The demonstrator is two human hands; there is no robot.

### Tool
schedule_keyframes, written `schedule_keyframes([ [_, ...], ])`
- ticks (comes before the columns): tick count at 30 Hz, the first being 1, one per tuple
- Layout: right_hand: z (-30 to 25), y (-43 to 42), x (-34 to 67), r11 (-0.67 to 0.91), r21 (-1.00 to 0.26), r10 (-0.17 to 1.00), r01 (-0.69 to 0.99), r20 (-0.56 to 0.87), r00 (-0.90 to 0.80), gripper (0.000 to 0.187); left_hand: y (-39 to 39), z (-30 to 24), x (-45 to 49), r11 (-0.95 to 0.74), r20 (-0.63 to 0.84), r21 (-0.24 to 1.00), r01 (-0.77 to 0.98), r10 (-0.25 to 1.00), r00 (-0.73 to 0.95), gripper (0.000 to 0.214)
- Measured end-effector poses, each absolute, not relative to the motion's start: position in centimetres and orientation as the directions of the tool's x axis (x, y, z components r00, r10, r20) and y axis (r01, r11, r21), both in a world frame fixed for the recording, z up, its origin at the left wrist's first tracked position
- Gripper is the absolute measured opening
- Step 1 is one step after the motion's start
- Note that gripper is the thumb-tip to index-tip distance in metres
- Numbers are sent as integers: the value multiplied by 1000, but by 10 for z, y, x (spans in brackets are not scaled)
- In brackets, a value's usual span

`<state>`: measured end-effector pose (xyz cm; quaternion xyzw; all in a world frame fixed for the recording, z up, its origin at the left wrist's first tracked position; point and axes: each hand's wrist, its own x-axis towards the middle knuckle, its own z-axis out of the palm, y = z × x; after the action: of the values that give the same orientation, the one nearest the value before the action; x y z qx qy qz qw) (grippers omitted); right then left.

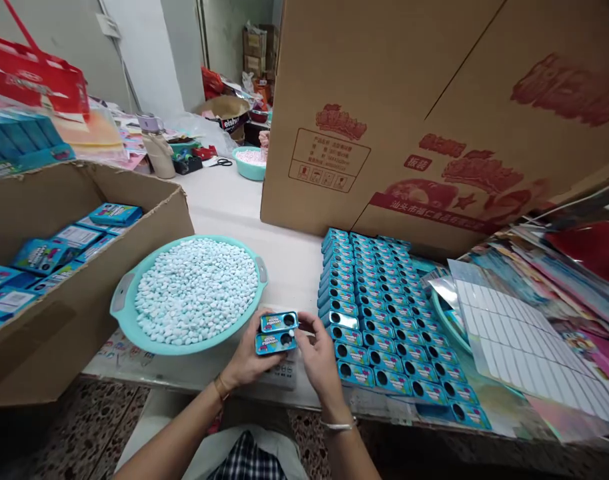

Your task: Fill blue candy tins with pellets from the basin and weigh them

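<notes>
Both hands meet at the table's near edge. My left hand (pixel 247 360) is closed around two small blue tins (pixel 277 332), stacked one above the other, each with a round hole at its right end. My right hand (pixel 318 357) pinches the right end of the same tins. Just left of the hands stands a teal basin (pixel 129 320) heaped with pale candy pieces (pixel 197 288). To the right, several rows of identical blue tins (pixel 379 313) lie packed side by side on the table.
An open cardboard box (pixel 79 313) with flat blue packs stands at the left. A large printed carton (pixel 424 113) rises behind the tin rows. Sticker sheets (pixel 514 333) and glossy papers lie at the right. A second teal bowl (pixel 249 163), a bottle and a red bag sit farther back.
</notes>
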<state>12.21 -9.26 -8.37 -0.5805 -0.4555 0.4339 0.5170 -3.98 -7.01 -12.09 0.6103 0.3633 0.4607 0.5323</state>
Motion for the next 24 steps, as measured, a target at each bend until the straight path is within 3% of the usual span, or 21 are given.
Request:
schedule_keyframes([
  [5,-85,-92,111,-44,-966,978,256,11,210,34,-64,-122,-50,-157,146,988,-4,911,385,74],
  [9,-81,-94,112,59,-890,983,453,131,130,43,-65,-127,-57,-205,193,979,-10,905,380,93],
  [13,-81,-94,118,18,-926,985,377,82,154,41,-76,-135,-58,-166,146,985,37,939,313,99],
  [17,-74,-88,125,13,-938,978,346,84,192,39,-90,-138,-56,-65,62,998,5,967,249,90],
  [20,-59,-81,125,61,-920,973,388,141,181,35,-102,-136,-59,-85,88,996,-27,978,188,84],
  [24,-28,-62,111,196,-894,962,402,256,100,28,-126,-130,-84,-123,127,992,-33,983,134,54],
])
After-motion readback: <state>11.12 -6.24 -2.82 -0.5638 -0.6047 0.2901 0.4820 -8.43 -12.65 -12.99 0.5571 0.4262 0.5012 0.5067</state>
